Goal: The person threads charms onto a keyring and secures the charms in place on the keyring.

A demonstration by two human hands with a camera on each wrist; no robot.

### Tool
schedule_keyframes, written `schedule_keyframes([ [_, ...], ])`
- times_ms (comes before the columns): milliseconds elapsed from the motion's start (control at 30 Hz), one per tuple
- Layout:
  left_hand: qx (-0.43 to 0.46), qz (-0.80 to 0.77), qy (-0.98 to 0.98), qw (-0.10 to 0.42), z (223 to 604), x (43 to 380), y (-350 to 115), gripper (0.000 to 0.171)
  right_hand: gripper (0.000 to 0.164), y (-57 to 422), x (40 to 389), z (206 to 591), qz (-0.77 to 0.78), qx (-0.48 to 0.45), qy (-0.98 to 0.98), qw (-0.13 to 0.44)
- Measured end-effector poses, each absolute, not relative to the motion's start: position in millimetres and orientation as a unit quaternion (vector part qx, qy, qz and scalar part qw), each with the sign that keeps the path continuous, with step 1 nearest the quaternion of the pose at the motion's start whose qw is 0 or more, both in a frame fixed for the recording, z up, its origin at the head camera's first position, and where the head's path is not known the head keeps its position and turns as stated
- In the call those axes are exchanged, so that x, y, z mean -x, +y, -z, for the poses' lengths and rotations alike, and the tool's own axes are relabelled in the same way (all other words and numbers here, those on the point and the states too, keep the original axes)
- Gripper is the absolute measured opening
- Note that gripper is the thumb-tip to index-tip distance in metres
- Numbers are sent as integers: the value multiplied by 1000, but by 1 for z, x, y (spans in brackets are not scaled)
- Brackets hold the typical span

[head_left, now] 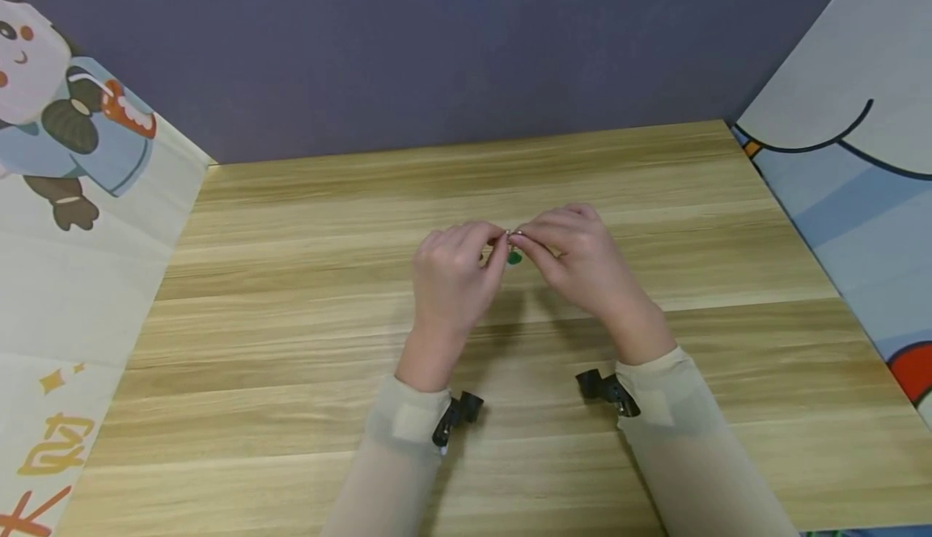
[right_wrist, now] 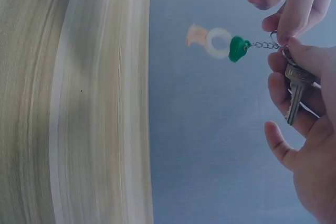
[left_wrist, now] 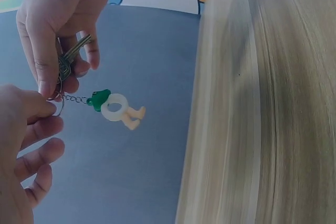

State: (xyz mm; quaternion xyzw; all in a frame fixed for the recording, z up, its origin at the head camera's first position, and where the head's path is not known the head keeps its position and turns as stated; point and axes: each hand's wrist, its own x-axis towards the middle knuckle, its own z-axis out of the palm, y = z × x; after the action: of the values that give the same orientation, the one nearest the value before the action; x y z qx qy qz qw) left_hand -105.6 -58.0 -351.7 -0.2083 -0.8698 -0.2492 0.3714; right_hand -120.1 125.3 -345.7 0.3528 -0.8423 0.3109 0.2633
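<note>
Over the table, my left hand (head_left: 453, 274) and right hand (head_left: 582, 258) meet fingertip to fingertip. My left thumb and index finger pinch a thin metal key ring (left_wrist: 61, 107), and my right fingertips grip it from the other side. Metal keys (right_wrist: 298, 85) lie against the right hand's fingers, partly hidden by them; how many is hard to tell. From the ring a short chain (left_wrist: 74, 98) carries a small figure charm (left_wrist: 113, 106) with a green top, a white ring and peach legs, hanging free. Only its green part (head_left: 514, 257) shows clearly in the head view.
Below the hands lies a wood-grain table (head_left: 291, 343). A dark blue-grey panel (head_left: 437, 52) stands at its back, with cartoon-printed panels (head_left: 58, 294) at left and right. Small black wrist cameras (head_left: 457, 418) are strapped to both sleeves.
</note>
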Motion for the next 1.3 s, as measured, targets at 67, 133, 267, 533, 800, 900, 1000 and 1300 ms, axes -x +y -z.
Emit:
schedule_keyframes([
  [67, 210, 254, -868, 371, 352, 106, -58, 9, 8, 125, 120, 346, -313, -352, -842, 264],
  [133, 212, 260, -866, 372, 351, 106, -59, 10, 8, 125, 121, 346, -315, -351, -841, 264],
  [267, 212, 275, -860, 374, 350, 106, -59, 11, 8, 124, 122, 346, -325, -352, -836, 266],
  [533, 207, 326, -846, 367, 354, 106, -63, 11, 7, 124, 122, 348, -344, -360, -825, 266],
  [800, 194, 410, -823, 342, 357, 106, -64, 10, 7, 122, 122, 350, -359, -357, -817, 275],
  [900, 191, 442, -812, 331, 358, 106, -63, 10, 7, 122, 121, 351, -362, -356, -817, 274],
  [1000, 186, 466, -803, 322, 359, 106, -62, 10, 7, 122, 121, 351, -367, -356, -816, 272],
  [1300, 179, 485, -797, 312, 360, 105, -61, 10, 6, 123, 121, 353, -367, -356, -815, 272],
])
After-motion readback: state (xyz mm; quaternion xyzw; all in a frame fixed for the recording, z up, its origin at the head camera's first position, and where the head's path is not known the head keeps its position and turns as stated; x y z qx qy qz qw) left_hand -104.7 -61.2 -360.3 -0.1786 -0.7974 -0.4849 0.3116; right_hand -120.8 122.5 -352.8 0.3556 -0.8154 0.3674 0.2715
